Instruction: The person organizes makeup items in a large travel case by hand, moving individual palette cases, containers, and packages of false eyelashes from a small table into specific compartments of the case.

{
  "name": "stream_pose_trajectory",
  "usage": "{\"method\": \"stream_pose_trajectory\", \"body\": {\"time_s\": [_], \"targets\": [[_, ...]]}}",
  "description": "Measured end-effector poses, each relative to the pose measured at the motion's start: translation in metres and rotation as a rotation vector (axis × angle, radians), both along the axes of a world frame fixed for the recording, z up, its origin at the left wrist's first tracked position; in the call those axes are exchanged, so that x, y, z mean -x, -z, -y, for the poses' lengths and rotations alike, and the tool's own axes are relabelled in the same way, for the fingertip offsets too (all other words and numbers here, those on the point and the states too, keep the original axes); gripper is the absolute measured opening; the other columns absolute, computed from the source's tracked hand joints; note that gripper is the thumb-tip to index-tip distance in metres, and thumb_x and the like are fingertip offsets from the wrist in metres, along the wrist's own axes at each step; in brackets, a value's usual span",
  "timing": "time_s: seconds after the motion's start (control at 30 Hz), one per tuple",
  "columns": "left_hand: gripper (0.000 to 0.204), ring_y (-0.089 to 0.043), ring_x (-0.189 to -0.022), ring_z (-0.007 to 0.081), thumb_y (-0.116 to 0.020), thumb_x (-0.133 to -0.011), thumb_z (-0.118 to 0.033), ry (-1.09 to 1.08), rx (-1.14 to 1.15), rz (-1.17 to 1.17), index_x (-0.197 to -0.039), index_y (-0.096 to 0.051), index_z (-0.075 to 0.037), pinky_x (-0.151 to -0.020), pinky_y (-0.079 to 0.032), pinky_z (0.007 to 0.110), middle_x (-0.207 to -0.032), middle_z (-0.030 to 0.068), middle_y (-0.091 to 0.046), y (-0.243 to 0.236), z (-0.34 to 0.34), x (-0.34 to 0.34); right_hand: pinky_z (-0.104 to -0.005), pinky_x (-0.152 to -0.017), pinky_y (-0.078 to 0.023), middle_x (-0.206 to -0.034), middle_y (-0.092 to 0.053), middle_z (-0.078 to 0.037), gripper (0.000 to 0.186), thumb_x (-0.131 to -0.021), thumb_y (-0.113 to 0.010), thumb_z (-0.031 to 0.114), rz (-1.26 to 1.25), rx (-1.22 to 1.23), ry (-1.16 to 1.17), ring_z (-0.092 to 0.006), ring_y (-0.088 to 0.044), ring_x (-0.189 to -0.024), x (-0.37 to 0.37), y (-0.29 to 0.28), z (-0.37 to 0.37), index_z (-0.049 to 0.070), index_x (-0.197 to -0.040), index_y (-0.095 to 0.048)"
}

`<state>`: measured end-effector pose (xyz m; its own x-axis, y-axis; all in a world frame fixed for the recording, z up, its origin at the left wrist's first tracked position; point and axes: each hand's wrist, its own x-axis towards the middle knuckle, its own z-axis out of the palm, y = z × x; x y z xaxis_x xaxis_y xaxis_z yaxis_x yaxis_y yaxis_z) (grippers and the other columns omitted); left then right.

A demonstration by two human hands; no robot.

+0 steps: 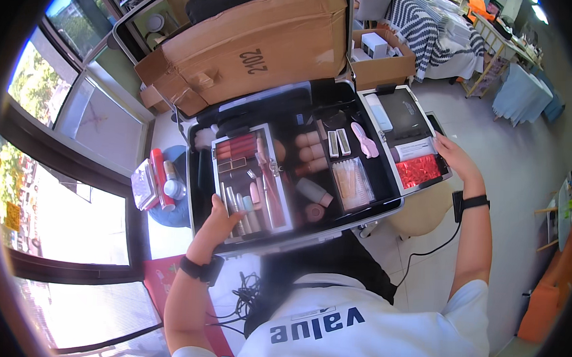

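A black makeup case (351,210) with a silver rim stands open before me. My left hand (220,223) grips the lower left edge of a silver-framed, clear-lidded tray (283,207) holding lipsticks, tubes and brushes. My right hand (453,155) has its fingers closed on the outer edge of another clear-lidded tray (410,134), swung out past the case's right side. Inside that tray are a shiny red packet (418,171) and a pale blue item (379,112). Between the trays lie makeup sponges (311,153), a pink hairbrush-shaped item (364,140) and a packet of cotton swabs (355,183).
A large cardboard box (260,50) is behind the case. On the left, a blue round stool (169,217) carries bottles and packets. A beige stool seat (422,210) is under the right tray. A black cable (417,254) hangs from my right wrist.
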<state>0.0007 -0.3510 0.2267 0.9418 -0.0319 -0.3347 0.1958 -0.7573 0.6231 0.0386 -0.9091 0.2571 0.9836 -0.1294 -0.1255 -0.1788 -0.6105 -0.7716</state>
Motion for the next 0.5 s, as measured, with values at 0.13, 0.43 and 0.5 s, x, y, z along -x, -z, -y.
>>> {"method": "stream_pose_trajectory", "body": {"time_s": [0.13, 0.43, 0.5], "targets": [[0.085, -0.052, -0.111, 0.0429, -0.068, -0.082, -0.028, -0.033, -0.011, -0.137, -0.130, -0.015, 0.019, -0.088, -0.045, 0.039, -0.118, 0.0388, -0.045, -0.019, 0.007, -0.004, -0.0285, -0.103, -0.028, -0.133, -0.047, -0.015, 0.062, -0.096, -0.043, 0.039, -0.122, -0.004, -0.087, -0.0211, -0.043, -0.122, -0.011, -0.006, -0.012, 0.001, -0.142, -0.024], [0.095, -0.054, -0.105, 0.0444, -0.069, -0.078, -0.035, 0.043, -0.318, 0.123, -0.132, -0.014, 0.021, -0.085, -0.048, 0.039, -0.117, 0.0369, -0.046, 0.003, 0.004, 0.000, -0.0286, -0.104, -0.030, -0.136, -0.045, -0.009, 0.054, -0.097, -0.045, 0.033, -0.139, -0.512, 0.013, -0.0159, -0.041, -0.124, -0.014, 0.019, 0.004, 0.003, -0.140, -0.034], [0.094, -0.053, -0.106, 0.0453, -0.070, -0.079, -0.033, 0.047, -0.304, 0.096, -0.132, -0.014, 0.021, -0.087, -0.047, 0.039, -0.118, 0.0379, -0.045, -0.001, 0.007, 0.001, -0.0282, -0.103, -0.031, -0.133, -0.048, -0.008, 0.050, -0.096, -0.046, 0.027, -0.125, -0.508, 0.027, -0.0152, -0.043, -0.121, -0.007, 0.015, -0.004, 0.004, -0.139, -0.036]]}}
